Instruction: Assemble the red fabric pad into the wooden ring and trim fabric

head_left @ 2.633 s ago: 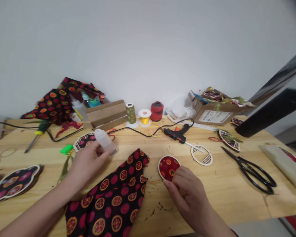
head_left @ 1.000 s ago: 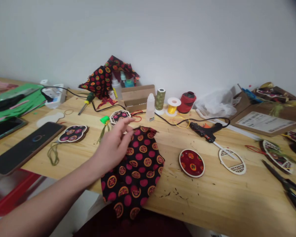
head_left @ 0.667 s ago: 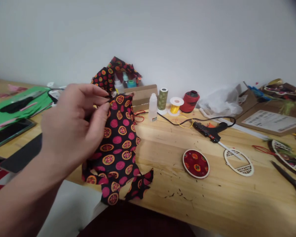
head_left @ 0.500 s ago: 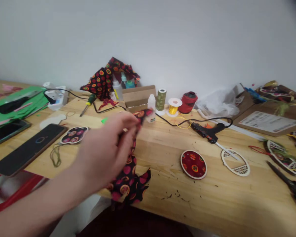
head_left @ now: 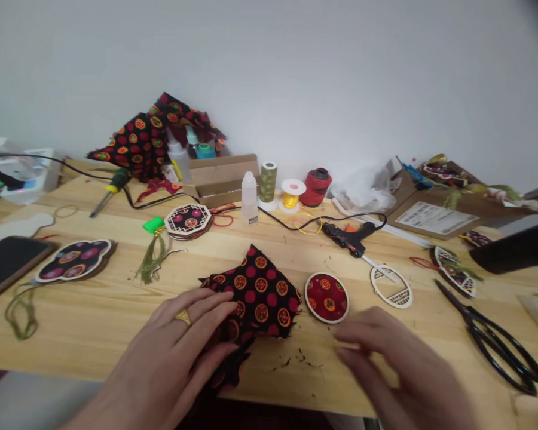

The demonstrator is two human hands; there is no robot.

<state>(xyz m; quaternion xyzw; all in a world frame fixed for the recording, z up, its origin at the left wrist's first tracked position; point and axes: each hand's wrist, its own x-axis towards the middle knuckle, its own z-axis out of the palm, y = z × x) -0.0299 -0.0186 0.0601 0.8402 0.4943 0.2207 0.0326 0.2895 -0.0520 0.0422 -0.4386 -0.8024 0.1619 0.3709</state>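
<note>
My left hand lies flat over a black patterned cloth, fingers stretched across its left part. The cloth, printed with red and orange circles, rests on the wooden table, and its lower part hangs near the front edge. A gold ring shows on one finger. My right hand, slightly blurred, hovers at the lower right with thumb and fingers apart and nothing visible between them. Just beyond its fingertips is a round, dark red fabric disc with a pale rim, lying beside the cloth.
Black scissors, a cut-out oval wooden frame and a black glue gun lie to the right. Thread spools and a small bottle stand behind. Leftward are a tasselled octagonal ornament, a screwdriver and a phone.
My left hand has come down from holding the cloth raised and now lies on it, with the cloth spread on the table. My right hand has entered from the right. The view has turned rightward.
</note>
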